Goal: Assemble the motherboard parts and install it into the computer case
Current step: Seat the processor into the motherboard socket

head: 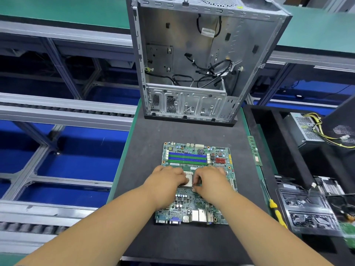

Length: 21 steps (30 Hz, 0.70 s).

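CPU (189, 180): I am seating it in the motherboard (196, 181) socket, left hand (169, 179) pressing, right hand (208, 182) pinching its edge. RAM stick (255, 150) and empty computer case (192, 60) are still waiting.

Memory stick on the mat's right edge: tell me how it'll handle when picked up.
The memory stick looks thin and flat, so probably stiff and light. Lying flush on the mat, it's likely awkward to pinch. Exposed chips suggest it's fragile.

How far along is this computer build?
Early. The motherboard lies flat on the mat. Both hands, left hand and right hand, work at the processor. Left: the memory stick beside it, then mounting into the open case.
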Each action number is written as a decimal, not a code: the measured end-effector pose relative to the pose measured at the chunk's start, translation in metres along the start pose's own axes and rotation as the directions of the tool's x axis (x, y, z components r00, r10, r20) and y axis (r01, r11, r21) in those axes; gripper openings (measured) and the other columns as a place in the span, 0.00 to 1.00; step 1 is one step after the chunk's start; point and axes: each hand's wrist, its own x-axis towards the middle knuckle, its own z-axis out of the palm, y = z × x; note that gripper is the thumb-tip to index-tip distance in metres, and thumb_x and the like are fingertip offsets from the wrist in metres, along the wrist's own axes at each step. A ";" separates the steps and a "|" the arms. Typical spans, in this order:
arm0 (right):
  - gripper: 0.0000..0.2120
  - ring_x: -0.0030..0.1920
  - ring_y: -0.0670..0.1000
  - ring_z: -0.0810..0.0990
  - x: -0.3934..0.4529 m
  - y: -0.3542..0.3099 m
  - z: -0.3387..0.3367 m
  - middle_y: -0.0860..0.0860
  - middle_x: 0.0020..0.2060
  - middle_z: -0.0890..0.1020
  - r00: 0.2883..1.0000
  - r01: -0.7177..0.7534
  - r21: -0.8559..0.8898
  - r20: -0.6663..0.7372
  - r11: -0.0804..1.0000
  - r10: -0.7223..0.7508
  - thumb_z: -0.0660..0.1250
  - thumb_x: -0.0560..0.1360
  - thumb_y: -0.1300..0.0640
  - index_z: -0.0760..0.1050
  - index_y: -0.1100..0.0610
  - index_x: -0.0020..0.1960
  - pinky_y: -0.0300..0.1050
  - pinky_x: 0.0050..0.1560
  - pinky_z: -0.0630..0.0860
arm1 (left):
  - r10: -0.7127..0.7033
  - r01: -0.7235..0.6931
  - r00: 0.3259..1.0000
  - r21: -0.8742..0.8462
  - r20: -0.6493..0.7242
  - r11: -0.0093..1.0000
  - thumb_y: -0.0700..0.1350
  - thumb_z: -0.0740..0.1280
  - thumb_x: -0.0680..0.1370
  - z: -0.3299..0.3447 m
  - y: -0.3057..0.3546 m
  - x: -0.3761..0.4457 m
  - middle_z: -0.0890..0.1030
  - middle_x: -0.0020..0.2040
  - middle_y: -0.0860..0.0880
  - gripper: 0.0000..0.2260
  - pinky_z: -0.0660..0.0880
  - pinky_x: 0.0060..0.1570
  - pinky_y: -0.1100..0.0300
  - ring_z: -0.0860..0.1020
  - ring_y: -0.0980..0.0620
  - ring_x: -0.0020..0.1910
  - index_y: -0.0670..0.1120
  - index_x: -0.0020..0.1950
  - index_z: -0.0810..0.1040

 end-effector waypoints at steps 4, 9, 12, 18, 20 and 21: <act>0.13 0.58 0.50 0.77 0.009 -0.004 -0.010 0.46 0.51 0.83 0.991 -0.062 0.004 0.122 0.998 0.061 0.76 0.71 0.49 0.71 0.46 0.39 0.46 0.68 0.63 | 0.003 -0.003 1.000 -0.023 0.006 1.000 0.33 0.64 0.70 -0.002 -0.001 0.001 0.70 0.65 0.57 0.31 0.58 0.66 0.53 0.67 0.52 0.65 0.58 0.68 0.71; 0.18 0.55 0.51 0.77 0.008 0.002 -0.007 0.47 0.53 0.78 0.997 0.027 0.046 0.072 0.999 -0.031 0.77 0.69 0.48 0.74 0.49 0.55 0.47 0.65 0.65 | -0.018 0.014 0.999 -0.123 -0.035 0.992 0.34 0.63 0.72 0.003 -0.003 -0.003 0.68 0.70 0.60 0.31 0.53 0.69 0.58 0.64 0.55 0.69 0.59 0.71 0.70; 0.25 0.58 0.50 0.74 0.005 0.007 0.003 0.46 0.58 0.74 0.992 0.125 0.121 -0.048 0.985 -0.120 0.75 0.70 0.44 0.72 0.48 0.63 0.48 0.64 0.68 | -0.047 0.023 0.995 -0.258 -0.087 0.966 0.38 0.62 0.75 0.004 -0.004 -0.008 0.70 0.70 0.58 0.24 0.61 0.69 0.60 0.68 0.54 0.68 0.54 0.71 0.72; 0.19 0.54 0.51 0.76 0.004 0.008 0.014 0.47 0.53 0.78 0.968 0.210 0.123 -0.163 0.970 -0.189 0.75 0.71 0.46 0.80 0.52 0.58 0.47 0.56 0.74 | -0.155 0.122 0.986 -0.347 -0.068 0.930 0.43 0.65 0.76 0.001 -0.006 -0.013 0.71 0.66 0.56 0.21 0.72 0.61 0.56 0.74 0.53 0.62 0.53 0.69 0.71; 0.18 0.54 0.50 0.76 0.004 0.008 0.014 0.47 0.52 0.78 0.967 0.219 0.096 -0.154 0.971 -0.203 0.74 0.72 0.45 0.80 0.52 0.59 0.47 0.55 0.74 | -0.157 0.128 0.986 -0.345 -0.056 0.930 0.43 0.65 0.76 0.001 -0.005 -0.014 0.71 0.66 0.56 0.21 0.71 0.61 0.55 0.73 0.54 0.62 0.53 0.69 0.70; 0.18 0.54 0.50 0.76 0.004 0.009 0.015 0.47 0.52 0.78 0.966 0.224 0.080 -0.148 0.971 -0.211 0.73 0.73 0.45 0.80 0.51 0.60 0.46 0.55 0.74 | -0.159 0.132 0.986 -0.343 -0.053 0.930 0.43 0.65 0.76 0.000 -0.005 -0.014 0.70 0.67 0.57 0.21 0.71 0.61 0.56 0.73 0.54 0.63 0.53 0.70 0.70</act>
